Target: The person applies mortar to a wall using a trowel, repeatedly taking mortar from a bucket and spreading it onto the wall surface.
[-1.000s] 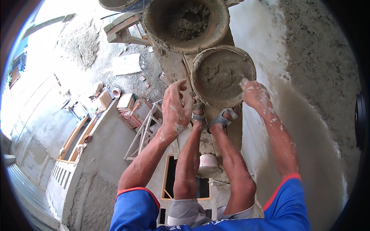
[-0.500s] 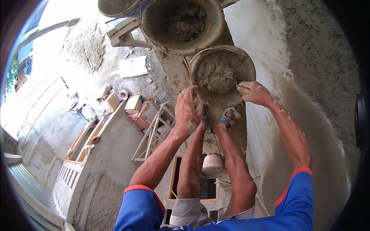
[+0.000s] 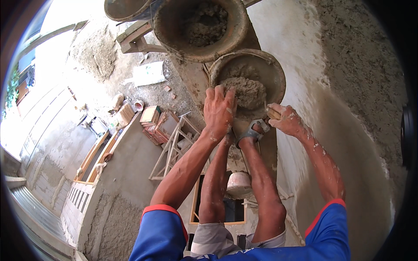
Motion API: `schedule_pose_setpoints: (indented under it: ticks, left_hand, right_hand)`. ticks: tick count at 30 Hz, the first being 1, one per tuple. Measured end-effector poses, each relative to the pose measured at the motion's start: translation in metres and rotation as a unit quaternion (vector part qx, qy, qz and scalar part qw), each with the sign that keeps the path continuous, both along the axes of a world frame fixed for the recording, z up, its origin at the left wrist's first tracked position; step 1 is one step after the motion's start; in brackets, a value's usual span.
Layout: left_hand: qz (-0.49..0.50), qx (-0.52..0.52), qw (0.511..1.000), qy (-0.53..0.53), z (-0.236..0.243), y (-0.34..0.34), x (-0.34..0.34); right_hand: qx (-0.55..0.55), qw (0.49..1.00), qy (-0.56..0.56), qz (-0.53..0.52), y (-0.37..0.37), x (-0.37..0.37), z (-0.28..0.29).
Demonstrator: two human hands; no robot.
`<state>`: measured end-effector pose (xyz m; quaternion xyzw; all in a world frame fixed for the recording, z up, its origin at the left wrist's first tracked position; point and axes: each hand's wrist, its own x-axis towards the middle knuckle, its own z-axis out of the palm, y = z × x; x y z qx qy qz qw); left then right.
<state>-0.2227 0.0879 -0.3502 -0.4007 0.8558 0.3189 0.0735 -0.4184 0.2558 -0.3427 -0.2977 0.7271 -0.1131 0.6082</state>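
Observation:
In my right hand (image 3: 287, 119) is a trowel, gripped by its wooden handle (image 3: 273, 114); the blade is mostly hidden by mortar. A thick heap of wet grey mortar (image 3: 248, 93) lies in the nearer round bucket (image 3: 281, 82), by the trowel. My left hand (image 3: 219, 112) is at this bucket's near left rim, its fingers bent over the edge beside the mortar. The hand's underside is hidden. Touching the nearer bucket's far side is a larger round tub (image 3: 241, 26), also holding mortar (image 3: 209, 26).
My sandalled feet (image 3: 254, 130) stand on narrow wooden planks (image 3: 270, 152) raised above the ground. A partly plastered wall (image 3: 305, 65) runs along the right. Below left are a wooden trestle (image 3: 174, 139), stacked tiles (image 3: 159, 128) and a sand heap (image 3: 98, 52). A white bucket (image 3: 239, 182) is lower down.
My left hand has moved forward and right onto the bucket's rim. The mortar heap has shifted toward me in the bucket. My right hand, with the trowel, has come slightly nearer.

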Motion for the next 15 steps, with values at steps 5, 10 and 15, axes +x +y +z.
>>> schedule_pose_setpoints:
  ticks: [5, 10, 15]
  left_hand:
    - [-0.11, -0.037, 0.993, 0.023, -0.013, 0.015, -0.013]
    - [-0.124, -0.029, 0.991, 0.043, -0.017, 0.022, -0.028]
    - [-0.146, -0.061, 0.984, 0.081, -0.018, 0.019, -0.038]
  right_hand:
    - [0.016, 0.999, -0.033, -0.016, -0.003, 0.001, 0.015]
    - [0.045, 0.997, -0.052, -0.042, -0.003, -0.001, 0.029]
    - [0.027, 0.998, -0.021, -0.055, 0.009, 0.002, 0.038]
